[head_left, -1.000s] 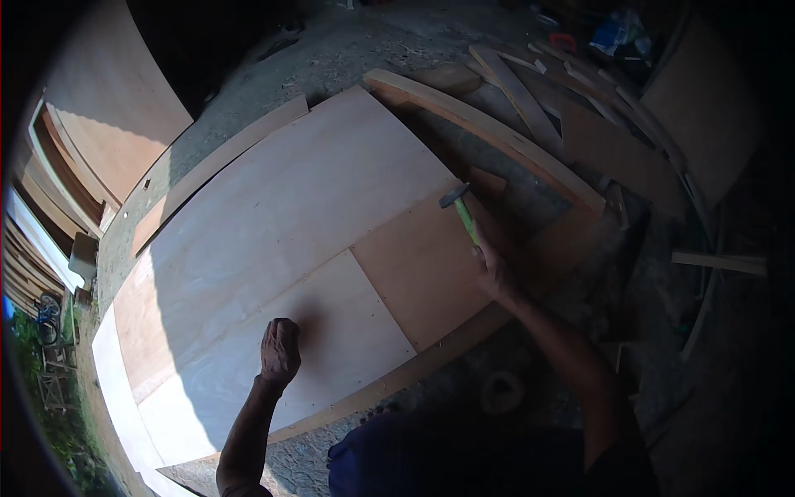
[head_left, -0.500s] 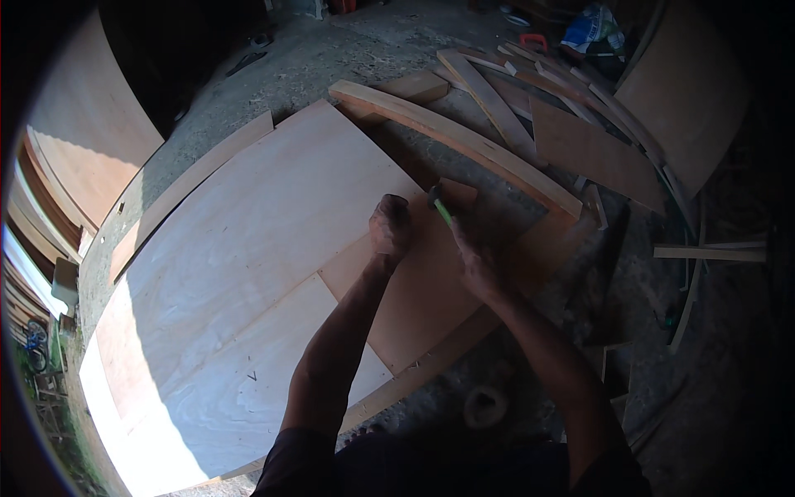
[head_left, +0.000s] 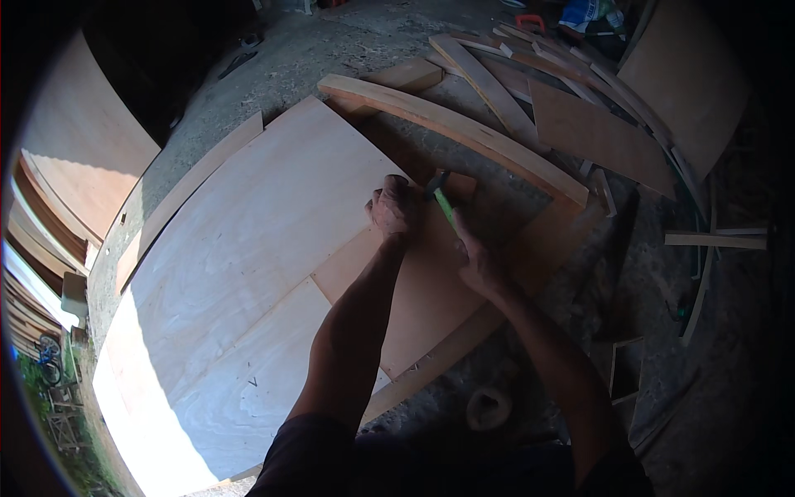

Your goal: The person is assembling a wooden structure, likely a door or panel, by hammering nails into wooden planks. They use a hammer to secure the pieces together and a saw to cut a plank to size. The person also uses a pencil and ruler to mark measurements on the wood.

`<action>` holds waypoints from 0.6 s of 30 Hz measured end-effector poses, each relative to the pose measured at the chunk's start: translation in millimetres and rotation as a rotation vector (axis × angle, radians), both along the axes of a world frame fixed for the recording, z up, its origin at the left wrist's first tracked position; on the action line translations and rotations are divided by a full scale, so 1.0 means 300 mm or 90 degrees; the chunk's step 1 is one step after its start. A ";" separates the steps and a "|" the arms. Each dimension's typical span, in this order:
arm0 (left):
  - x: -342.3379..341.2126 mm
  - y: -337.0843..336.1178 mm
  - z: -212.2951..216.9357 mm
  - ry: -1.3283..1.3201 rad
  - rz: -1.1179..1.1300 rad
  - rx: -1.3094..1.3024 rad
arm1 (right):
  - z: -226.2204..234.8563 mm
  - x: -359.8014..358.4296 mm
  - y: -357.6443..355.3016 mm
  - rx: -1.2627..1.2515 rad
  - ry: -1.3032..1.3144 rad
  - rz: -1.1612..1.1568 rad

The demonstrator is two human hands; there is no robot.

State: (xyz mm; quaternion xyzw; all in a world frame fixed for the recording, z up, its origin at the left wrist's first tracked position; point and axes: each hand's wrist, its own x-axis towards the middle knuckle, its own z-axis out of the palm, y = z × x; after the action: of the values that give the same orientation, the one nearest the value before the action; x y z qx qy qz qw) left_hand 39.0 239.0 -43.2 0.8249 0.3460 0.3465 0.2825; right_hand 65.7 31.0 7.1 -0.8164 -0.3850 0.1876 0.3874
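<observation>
Your right hand (head_left: 476, 263), just right of frame centre, is wrapped shut round the green handle of a hammer (head_left: 441, 199); the dark metal head sits at the handle's top end, above the far corner of a small brown ply panel (head_left: 422, 290). Your left hand (head_left: 391, 207) is curled, knuckles up, touching that panel's upper edge just left of the hammer head; can't tell if the fingers pinch anything. The panel is flat, matte, darker than the big pale ply sheet (head_left: 248, 248) it overlaps, which fills centre-left w/ faint grain. Upper right: a long pale timber batten (head_left: 464, 137), thin wood strips, another brown board (head_left: 600, 137), all on rough grey concrete (head_left: 331, 50).
</observation>
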 end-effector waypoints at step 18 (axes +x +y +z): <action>-0.011 0.021 -0.017 0.011 -0.003 -0.006 | 0.179 0.022 0.110 0.054 -0.220 -0.008</action>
State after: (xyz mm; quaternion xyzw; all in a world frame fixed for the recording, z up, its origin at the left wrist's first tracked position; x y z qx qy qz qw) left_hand 35.8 245.4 -48.4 0.8272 0.3482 0.3373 0.2841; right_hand 72.2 64.1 60.9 -0.8220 -0.4482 0.0254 0.3505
